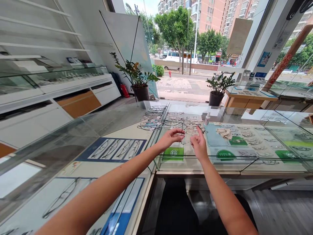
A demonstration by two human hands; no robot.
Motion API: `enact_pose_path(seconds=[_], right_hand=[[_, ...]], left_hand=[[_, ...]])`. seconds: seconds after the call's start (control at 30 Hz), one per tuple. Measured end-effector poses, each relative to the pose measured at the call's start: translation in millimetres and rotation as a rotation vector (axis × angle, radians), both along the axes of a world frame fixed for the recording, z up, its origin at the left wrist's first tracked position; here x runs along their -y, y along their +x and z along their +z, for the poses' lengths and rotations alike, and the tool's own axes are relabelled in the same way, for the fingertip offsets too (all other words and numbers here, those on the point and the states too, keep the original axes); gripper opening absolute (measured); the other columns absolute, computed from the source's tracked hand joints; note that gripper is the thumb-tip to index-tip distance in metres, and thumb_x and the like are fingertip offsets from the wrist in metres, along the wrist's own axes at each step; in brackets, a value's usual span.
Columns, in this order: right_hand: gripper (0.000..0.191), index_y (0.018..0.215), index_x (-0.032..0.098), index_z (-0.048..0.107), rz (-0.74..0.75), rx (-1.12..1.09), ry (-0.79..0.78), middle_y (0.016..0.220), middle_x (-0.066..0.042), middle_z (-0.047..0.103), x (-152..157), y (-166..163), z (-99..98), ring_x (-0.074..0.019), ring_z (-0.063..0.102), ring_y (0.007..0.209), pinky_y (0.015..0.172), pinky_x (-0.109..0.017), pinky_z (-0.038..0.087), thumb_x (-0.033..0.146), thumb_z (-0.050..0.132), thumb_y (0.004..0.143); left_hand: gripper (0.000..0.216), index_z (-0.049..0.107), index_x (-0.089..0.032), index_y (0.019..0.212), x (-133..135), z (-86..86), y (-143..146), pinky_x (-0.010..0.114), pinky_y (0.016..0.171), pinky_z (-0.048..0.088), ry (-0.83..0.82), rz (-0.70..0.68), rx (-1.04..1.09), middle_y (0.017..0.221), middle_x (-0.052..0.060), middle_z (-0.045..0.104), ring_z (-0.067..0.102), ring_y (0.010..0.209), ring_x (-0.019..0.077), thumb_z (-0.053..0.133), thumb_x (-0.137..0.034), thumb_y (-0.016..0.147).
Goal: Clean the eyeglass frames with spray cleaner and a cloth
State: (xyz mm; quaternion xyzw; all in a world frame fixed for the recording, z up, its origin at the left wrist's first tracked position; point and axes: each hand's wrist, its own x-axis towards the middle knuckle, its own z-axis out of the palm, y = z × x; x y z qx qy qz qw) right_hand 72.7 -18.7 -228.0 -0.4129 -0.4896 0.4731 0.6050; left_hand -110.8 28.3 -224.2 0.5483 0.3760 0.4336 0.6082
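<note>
Two bare forearms reach out from the bottom edge over a glass tabletop [195,164]. A green card [173,153] lies under the glass, just below the hands.

Left hand [171,137]: fingers [179,132] curled, thumb and forefinger pinched on one side of a thin dark spectacle frame [184,131]. Right hand [199,146]: forefinger [200,131] stretched up to the frame's other side, other fingers loosely bent. Cannot tell whether it truly grips.

The frame is held in the air between the two hands, just above the glass and apparently not resting on it.

Handling, as judged:
- Very light thin wire, springy but easily bent out of true.
- Lenses, if fitted, would smear and scratch.
- Best taken at the temples or the rim ends near the hinges, with fingertip pressure only and no twisting.

Beyond the hands, on the glass: a crumpled pale cloth [225,133] and a small white bottle [207,118]. Under the glass are rows of display frames [156,119]. Farther off: potted plants [139,81], a window, and a street with trees.
</note>
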Motion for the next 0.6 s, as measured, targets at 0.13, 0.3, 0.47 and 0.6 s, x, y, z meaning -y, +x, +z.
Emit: enact_pose_path(seconds=[0.13, 0.3, 0.47, 0.6], right_hand=[[0.088, 0.161, 0.018, 0.032, -0.026, -0.131, -0.018, 0.060, 0.010, 0.052, 2, 3, 2.5, -0.0097, 0.035, 0.048, 0.047, -0.024, 0.027, 0.036, 0.063, 0.081], [0.083, 0.160, 0.026, 0.033, -0.070, -0.201, 0.047, 0.067, 0.009, 0.055, 4, 5, 2.3, -0.0085, 0.039, 0.048, 0.045, -0.022, 0.030, 0.032, 0.061, 0.083], [0.054, 0.134, 0.024, 0.060, -0.069, 0.014, 0.043, 0.082, 0.001, 0.058, -1, 2, -3.1, -0.0144, 0.055, 0.068, 0.055, -0.026, 0.050, 0.032, 0.063, 0.081], [0.041, 0.118, 0.023, 0.067, -0.025, 0.345, 0.186, 0.116, -0.009, 0.064, -4, -2, -10.1, -0.0231, 0.064, 0.106, 0.094, -0.042, 0.059, 0.029, 0.066, 0.077]], left_hand=[[0.044, 0.075, -0.017, 0.100, 0, -1.5, -1, 0.040, 0.090, 0.054, 0.054, -0.040, -0.064, 0.113, 0.009, 0.073, 0.067, 0.102, 0.0226, 0.093, -0.036, 0.065], [0.046, 0.076, -0.016, 0.101, 2, -2.3, 0, 0.040, 0.088, 0.056, 0.048, -0.122, -0.088, 0.117, 0.012, 0.074, 0.067, 0.100, 0.0225, 0.094, -0.036, 0.063], [0.046, 0.075, -0.016, 0.101, 1, -3.4, -2, 0.041, 0.090, 0.057, 0.074, -0.085, -0.086, 0.118, 0.012, 0.074, 0.068, 0.102, 0.0231, 0.094, -0.037, 0.064], [0.043, 0.074, -0.016, 0.098, 2, -4.4, -1, 0.041, 0.090, 0.057, 0.130, -0.084, -0.110, 0.111, 0.011, 0.075, 0.069, 0.103, 0.0242, 0.092, -0.038, 0.066]])
